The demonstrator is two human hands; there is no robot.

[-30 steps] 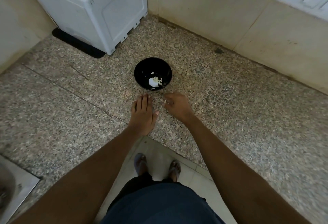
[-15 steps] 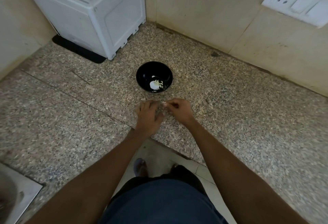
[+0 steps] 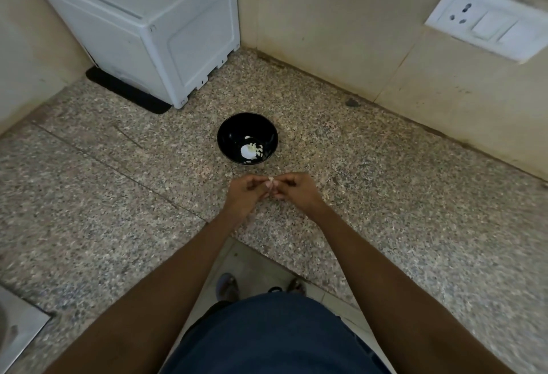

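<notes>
Left hand (image 3: 247, 195) and right hand (image 3: 296, 191) meet fingertip to fingertip just over the counter (image 3: 385, 195). We've got both of them pinching one tiny pale bit (image 3: 270, 178), fingers curled in around it. It's too small for us to say what it actually is, honestly. The bit sits right at the top of the two hands, on the near side of the black bowl (image 3: 234, 133), close to it but not touching. We can't tell if it's lifted clear of the stone. The bowl stands upright on the speckled counter with a little heap of white pieces (image 3: 250, 151) in the bottom. Back left in the corner there's a white boxy appliance (image 3: 166, 32) on a dark mat (image 3: 127, 91), and up on the right wall a white socket plate (image 3: 486, 23). Bottom left a steel sink corner (image 3: 17, 329) pokes in, and past the counter edge we see our feet (image 3: 228, 286) on the tiled floor.
</notes>
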